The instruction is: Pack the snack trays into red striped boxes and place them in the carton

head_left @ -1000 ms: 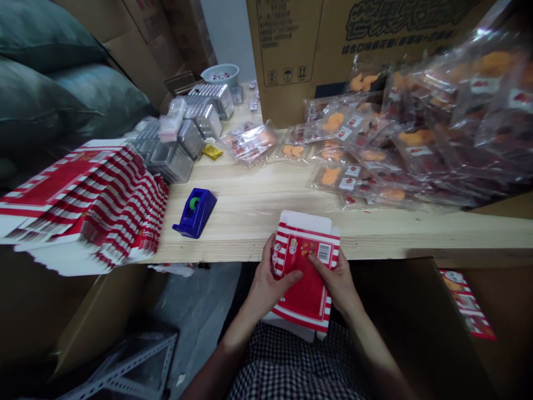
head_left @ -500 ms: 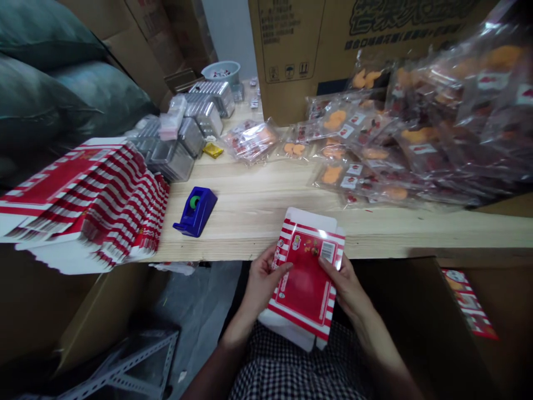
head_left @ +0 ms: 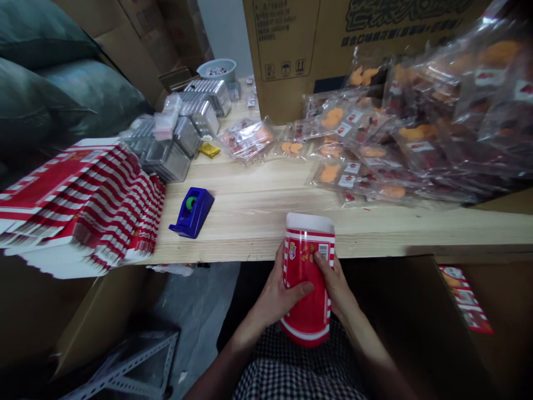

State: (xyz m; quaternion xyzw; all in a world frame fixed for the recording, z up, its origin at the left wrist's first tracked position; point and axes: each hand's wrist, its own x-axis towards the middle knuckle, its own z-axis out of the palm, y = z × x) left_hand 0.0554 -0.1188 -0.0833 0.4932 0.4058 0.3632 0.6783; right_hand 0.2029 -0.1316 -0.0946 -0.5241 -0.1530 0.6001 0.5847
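Between my two hands is a red and white striped cardboard box [head_left: 306, 300], bowed into a curve, its white end flap pointing toward the table. My left hand [head_left: 281, 294] grips the box's left side, thumb across the red face. On the opposite edge my right hand [head_left: 333, 280] is closed, with its thumb near the barcode. The box is over my lap at the table's front edge. To the left on the table lies a tall stack of flat striped boxes [head_left: 95, 200]. A blue tape dispenser [head_left: 194, 214] with a green core stands beside that stack.
Clear plastic packets [head_left: 375, 150] with orange pieces pile up at the right, before a large carton [head_left: 287, 61]. Clear cases [head_left: 170, 155], a yellow sachet [head_left: 209, 149] and a pale blue bowl [head_left: 217, 69] sit further back. An open carton [head_left: 508, 300] is below right.
The box in my hands has gone from flat to bowed, squeezed from both sides. My left thumb has moved further across its face, and the box now points straighter toward the table.
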